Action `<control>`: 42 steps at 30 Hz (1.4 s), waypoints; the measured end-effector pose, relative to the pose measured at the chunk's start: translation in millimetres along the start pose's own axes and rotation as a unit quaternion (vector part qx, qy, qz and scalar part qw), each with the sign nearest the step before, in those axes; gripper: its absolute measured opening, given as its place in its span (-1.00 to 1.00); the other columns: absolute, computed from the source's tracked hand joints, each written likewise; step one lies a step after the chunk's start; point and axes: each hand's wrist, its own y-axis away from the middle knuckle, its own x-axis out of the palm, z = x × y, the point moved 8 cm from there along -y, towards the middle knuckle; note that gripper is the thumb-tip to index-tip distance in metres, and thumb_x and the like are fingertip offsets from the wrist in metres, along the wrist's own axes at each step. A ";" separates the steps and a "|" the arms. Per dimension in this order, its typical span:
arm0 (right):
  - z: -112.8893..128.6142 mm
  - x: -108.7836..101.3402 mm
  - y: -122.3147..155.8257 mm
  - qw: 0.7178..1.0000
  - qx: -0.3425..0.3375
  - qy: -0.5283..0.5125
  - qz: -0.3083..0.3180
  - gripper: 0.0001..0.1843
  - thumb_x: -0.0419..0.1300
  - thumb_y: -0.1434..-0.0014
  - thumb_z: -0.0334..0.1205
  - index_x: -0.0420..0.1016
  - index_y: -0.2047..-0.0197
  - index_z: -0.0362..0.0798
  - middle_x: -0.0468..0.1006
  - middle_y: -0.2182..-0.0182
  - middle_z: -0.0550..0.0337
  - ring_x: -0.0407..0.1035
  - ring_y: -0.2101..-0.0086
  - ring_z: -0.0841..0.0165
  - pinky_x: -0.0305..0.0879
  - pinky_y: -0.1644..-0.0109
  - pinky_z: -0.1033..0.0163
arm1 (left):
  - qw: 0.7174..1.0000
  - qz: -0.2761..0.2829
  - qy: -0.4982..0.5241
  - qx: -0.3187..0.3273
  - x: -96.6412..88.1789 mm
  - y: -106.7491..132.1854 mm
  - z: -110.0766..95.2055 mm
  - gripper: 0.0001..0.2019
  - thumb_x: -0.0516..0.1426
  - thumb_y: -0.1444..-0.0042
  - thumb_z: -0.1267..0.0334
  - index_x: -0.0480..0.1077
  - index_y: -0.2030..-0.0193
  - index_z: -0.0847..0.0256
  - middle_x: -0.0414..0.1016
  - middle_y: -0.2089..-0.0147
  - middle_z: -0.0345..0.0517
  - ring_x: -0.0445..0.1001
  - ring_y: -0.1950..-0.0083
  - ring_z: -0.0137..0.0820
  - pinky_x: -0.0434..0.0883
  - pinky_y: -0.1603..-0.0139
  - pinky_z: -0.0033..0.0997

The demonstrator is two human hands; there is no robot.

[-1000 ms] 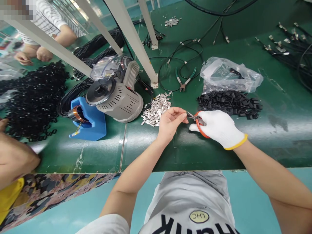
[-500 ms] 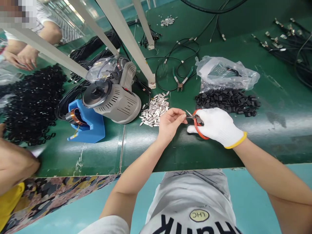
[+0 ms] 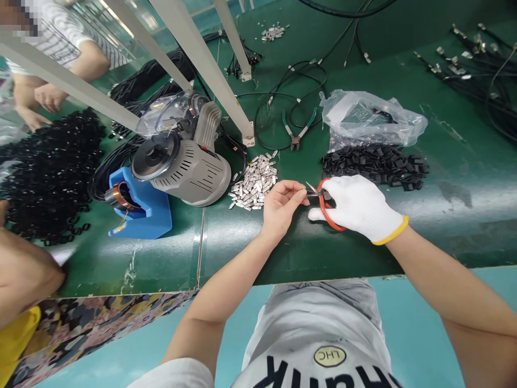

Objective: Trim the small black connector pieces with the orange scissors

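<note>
The red-handled scissors [image 3: 322, 201] are just above the near part of the green counter [image 3: 278, 264], blades slightly parted and pointing left toward the other hand. I have them in the right hand [image 3: 359, 207], which wears a white glove with a yellow cuff; its fingers are curled round the red handles. At the blade tips is the bare left hand [image 3: 280, 207], its thumb and forefinger pinched narrow; whatever lies between them is too small for me to tell. Just beyond that hand, to its left, I see a pile of silvery metal pieces [image 3: 254, 182], and beyond the glove a heap of flat black pieces [image 3: 375, 166] in front of a clear plastic bag [image 3: 375, 118]. Green-handled pliers [image 3: 295, 142] lie open between the two piles, farther back, near a looped black cable [image 3: 278, 81]. To my left a grey machine [image 3: 194, 175] stands beside a blue tape dispenser [image 3: 159, 218], with a mound of black rings [image 3: 44, 178] farther over. Past that mound rests a co-worker's hand [image 3: 50, 97].
</note>
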 end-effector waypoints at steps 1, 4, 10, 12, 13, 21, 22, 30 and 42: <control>-0.2 0.0 -0.2 1.000 0.001 -0.001 0.001 -0.38 0.13 -0.18 0.42 0.49 0.19 -0.03 0.58 0.35 0.08 0.45 0.34 0.20 -0.02 0.30 0.18 | 1.000 0.000 0.003 -0.001 0.2 0.0 0.3 -0.72 0.42 -0.06 0.13 0.51 0.23 0.23 0.55 0.32 -0.19 0.54 0.38 -0.51 0.50 0.20 -0.43; -0.4 -0.3 -0.2 1.000 0.000 -0.003 -0.001 -0.38 0.11 -0.19 0.42 0.48 0.20 -0.02 0.57 0.36 0.09 0.43 0.35 0.21 -0.03 0.30 0.18 | 1.000 0.000 0.004 -0.003 0.7 0.1 1.0 -0.72 0.42 -0.05 0.13 0.50 0.23 0.23 0.55 0.32 -0.19 0.54 0.38 -0.51 0.50 0.20 -0.42; 0.5 0.8 0.0 1.000 -0.010 -0.009 -0.005 -0.39 0.09 -0.22 0.41 0.47 0.22 -0.02 0.58 0.35 0.10 0.45 0.33 0.21 -0.02 0.27 0.18 | 1.000 0.002 0.004 -0.001 1.7 1.0 -0.2 -0.71 0.42 -0.05 0.12 0.49 0.23 0.24 0.55 0.32 -0.19 0.54 0.38 -0.51 0.50 0.21 -0.42; 0.7 1.3 0.0 1.000 -0.006 -0.011 -0.002 -0.40 0.09 -0.23 0.41 0.47 0.25 -0.02 0.59 0.36 0.11 0.45 0.33 0.22 -0.01 0.27 0.18 | 1.000 0.007 0.004 0.001 1.8 1.0 -1.0 -0.72 0.42 -0.06 0.14 0.49 0.24 0.24 0.56 0.32 -0.17 0.54 0.38 -0.51 0.50 0.22 -0.43; 0.9 1.8 0.1 1.000 -0.002 -0.013 0.002 -0.40 0.09 -0.23 0.40 0.47 0.27 -0.02 0.59 0.37 0.11 0.46 0.34 0.23 -0.01 0.28 0.19 | 1.000 0.008 0.004 0.000 1.5 0.8 -1.4 -0.73 0.41 -0.07 0.14 0.50 0.24 0.24 0.57 0.31 -0.16 0.54 0.38 -0.51 0.50 0.23 -0.43; 0.8 6.2 4.0 0.999 0.047 0.013 0.005 -0.28 0.02 -0.19 0.52 0.57 0.23 0.02 0.60 0.47 0.08 0.48 0.40 0.18 -0.09 0.34 0.20 | 0.999 0.011 0.033 -0.007 -2.8 -2.0 -6.1 -0.77 0.41 -0.08 0.19 0.51 0.24 0.24 0.56 0.38 -0.20 0.55 0.38 -0.49 0.48 0.19 -0.43; 0.7 7.6 4.3 0.998 0.051 0.020 0.006 -0.27 0.01 -0.20 0.53 0.58 0.22 0.02 0.60 0.47 0.07 0.48 0.40 0.18 -0.09 0.34 0.20 | 0.999 0.009 0.034 -0.008 -3.2 -2.2 -6.5 -0.76 0.41 -0.07 0.18 0.50 0.25 0.24 0.55 0.39 -0.20 0.55 0.38 -0.49 0.47 0.19 -0.43; 0.6 14.1 7.6 0.997 0.043 0.066 0.013 -0.18 -0.13 -0.28 0.51 0.60 0.12 -0.05 0.61 0.45 -0.02 0.51 0.37 0.12 -0.14 0.35 0.19 | 0.999 0.032 0.026 -0.011 -3.2 -4.5 -3.9 -0.73 0.41 -0.07 0.15 0.47 0.25 0.24 0.57 0.40 -0.17 0.56 0.39 -0.46 0.46 0.19 -0.42; -0.6 16.5 7.8 0.997 0.044 0.065 0.018 -0.19 -0.16 -0.30 0.50 0.56 0.16 -0.06 0.59 0.46 -0.02 0.53 0.37 0.11 -0.19 0.37 0.18 | 0.999 0.032 0.031 -0.022 0.5 -3.8 -6.2 -0.67 0.41 -0.06 0.07 0.46 0.21 0.23 0.54 0.35 -0.18 0.56 0.36 -0.45 0.48 0.18 -0.39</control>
